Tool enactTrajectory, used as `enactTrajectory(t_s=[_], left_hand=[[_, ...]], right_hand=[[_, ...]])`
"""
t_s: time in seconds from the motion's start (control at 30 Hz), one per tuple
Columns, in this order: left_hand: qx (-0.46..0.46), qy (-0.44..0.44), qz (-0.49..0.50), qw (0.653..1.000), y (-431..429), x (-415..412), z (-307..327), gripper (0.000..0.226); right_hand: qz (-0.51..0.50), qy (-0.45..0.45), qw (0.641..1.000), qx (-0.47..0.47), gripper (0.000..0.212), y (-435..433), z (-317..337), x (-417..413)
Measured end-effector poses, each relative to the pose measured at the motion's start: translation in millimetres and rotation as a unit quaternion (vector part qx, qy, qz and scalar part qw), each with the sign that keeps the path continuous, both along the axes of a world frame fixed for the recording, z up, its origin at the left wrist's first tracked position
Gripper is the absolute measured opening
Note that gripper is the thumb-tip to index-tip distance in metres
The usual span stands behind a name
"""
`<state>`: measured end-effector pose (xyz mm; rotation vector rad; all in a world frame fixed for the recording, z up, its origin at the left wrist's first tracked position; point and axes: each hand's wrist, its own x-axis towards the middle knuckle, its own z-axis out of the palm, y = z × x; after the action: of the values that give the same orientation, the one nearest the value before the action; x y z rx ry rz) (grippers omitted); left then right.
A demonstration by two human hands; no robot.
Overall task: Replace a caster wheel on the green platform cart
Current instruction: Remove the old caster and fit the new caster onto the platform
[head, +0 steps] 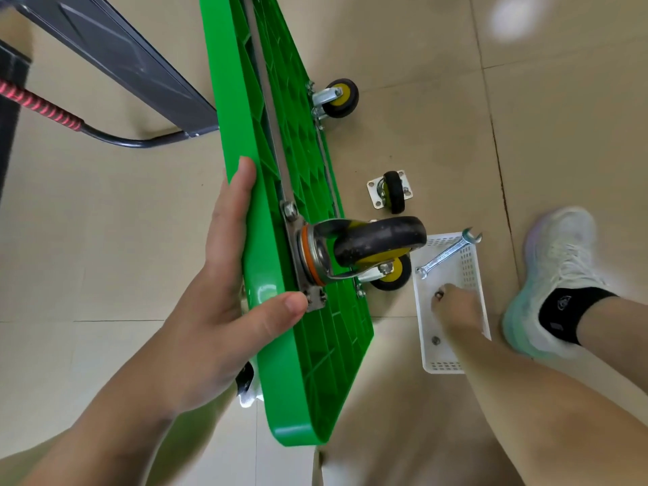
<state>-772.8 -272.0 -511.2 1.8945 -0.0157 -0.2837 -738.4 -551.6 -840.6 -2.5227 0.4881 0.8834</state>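
The green platform cart (pixel 308 363) stands on its edge, underside facing right. My left hand (pixel 224 275) grips its near rim, thumb against the metal plate of a black-and-yellow swivel caster (pixel 371 243) seated on the underside. My right hand (pixel 452 305) reaches into a white plastic basket (pixel 471 261) on the floor and pinches a small nut (pixel 438 293). A loose caster wheel (pixel 392 191) with its mounting plate lies on the floor beside the cart.
A silver open-ended wrench (pixel 447 253) lies across the basket, and another nut (pixel 436 340) sits inside it. Two more casters (pixel 338 98) (pixel 392 275) are fixed to the cart's lower side. The folded cart handle (pixel 45 108) lies left. My shoe (pixel 550 282) is at right.
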Motion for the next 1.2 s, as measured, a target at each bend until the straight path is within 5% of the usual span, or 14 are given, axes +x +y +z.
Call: enactTrajectory(t_s=[0.23, 0.67, 1.2], left_hand=[[0.019, 0.009, -0.02, 1.0, 4, 6, 8, 0.108], [0.13, 0.039, -0.048, 0.99, -2, 14, 14, 0.113], [0.112, 0.033, -0.039, 0.992, 1, 13, 10, 0.12]], right_hand=[[-0.176, -0.13, 0.947, 0.235, 0.012, 10, 93, -19], [-0.206, -0.132, 0.835, 0.493, 0.024, 41, 233, -56], [-0.204, -0.04, 0.804, 0.557, 0.023, 77, 252, -40]])
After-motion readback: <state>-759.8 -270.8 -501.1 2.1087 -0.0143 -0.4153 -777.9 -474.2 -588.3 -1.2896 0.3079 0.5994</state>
